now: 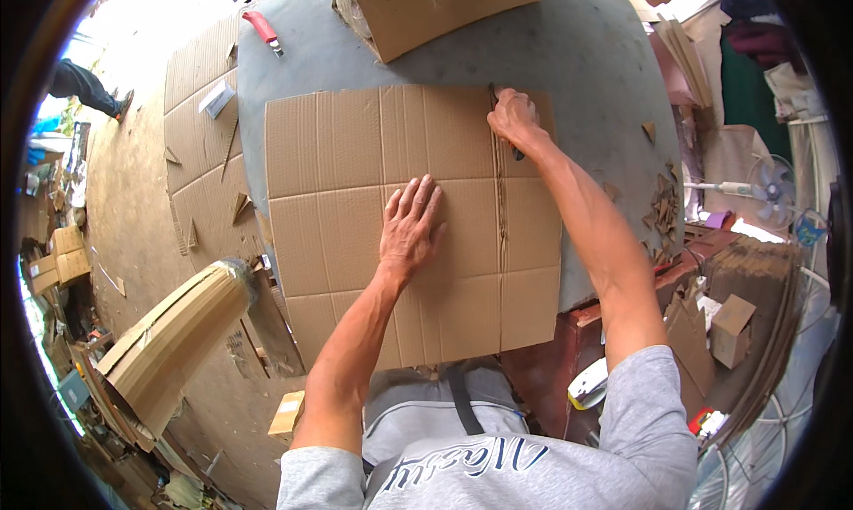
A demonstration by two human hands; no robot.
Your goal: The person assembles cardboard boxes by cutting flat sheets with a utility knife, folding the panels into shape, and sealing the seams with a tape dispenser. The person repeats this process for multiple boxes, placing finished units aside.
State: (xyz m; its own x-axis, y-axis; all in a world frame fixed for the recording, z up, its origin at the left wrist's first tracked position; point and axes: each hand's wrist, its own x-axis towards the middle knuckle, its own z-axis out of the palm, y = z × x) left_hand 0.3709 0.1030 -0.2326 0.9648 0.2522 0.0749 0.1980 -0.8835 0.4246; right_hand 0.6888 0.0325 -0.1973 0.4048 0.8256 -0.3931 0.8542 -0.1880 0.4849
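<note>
A flat cardboard sheet point(338, 235) with several creases lies on the grey-blue table, overhanging its near edge. My left hand point(410, 226) rests flat on the middle of the sheet, fingers stretched out and holding nothing. Near the sheet's far right edge, my right hand point(515, 119) is closed around a dark, slim knife point(518, 154), its far end showing beyond the fingers. Most of the knife is hidden by the hand. A torn, dark-edged line point(501, 217) runs down the sheet below this hand, from far to near.
A red-handled box cutter point(262, 32) lies at the table's point(604, 66) far left. A cardboard box point(435, 12) stands at the far edge. Cardboard scraps point(663, 206) are heaped at right. A fan point(771, 190) is beyond. Bundled cardboard point(182, 332) stands at left; a person's leg point(89, 85) shows farther off.
</note>
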